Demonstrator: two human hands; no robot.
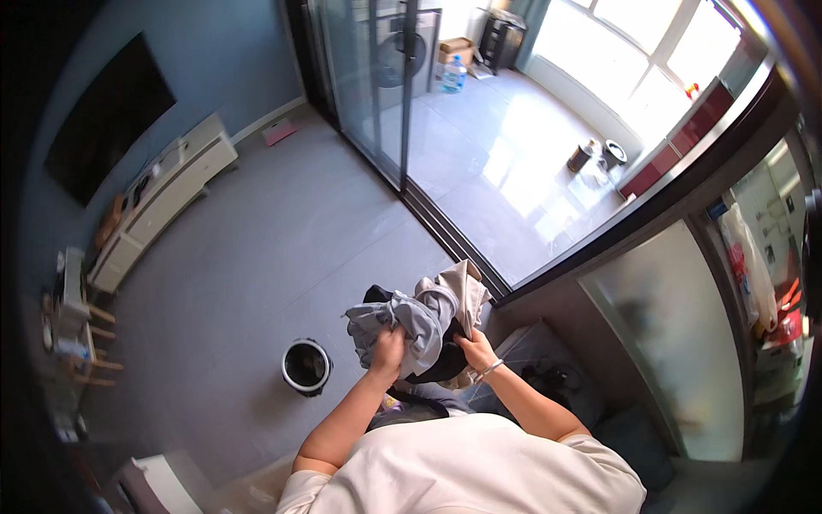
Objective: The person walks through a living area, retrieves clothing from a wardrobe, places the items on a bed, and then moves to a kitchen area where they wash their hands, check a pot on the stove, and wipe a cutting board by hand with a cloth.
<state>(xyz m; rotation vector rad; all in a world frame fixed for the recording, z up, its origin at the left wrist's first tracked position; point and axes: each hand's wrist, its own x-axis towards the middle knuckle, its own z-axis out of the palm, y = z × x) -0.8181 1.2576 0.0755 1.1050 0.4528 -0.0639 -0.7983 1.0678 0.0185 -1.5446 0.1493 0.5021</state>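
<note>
I hold a bundle of clothes (425,319) in front of my chest: grey, beige and black garments bunched together. My left hand (389,350) grips the grey cloth at the bundle's lower left. My right hand (476,349), with a bracelet at the wrist, clutches the dark and beige cloth at its lower right. Both hands are closed on the fabric, and the bundle hangs above the grey floor.
A round black-and-white bin (306,367) stands on the floor to my left. A glass sliding door (377,94) leads to a sunlit balcony with a water bottle (453,74). A white low cabinet (163,193) under a wall screen (107,116) lines the left wall.
</note>
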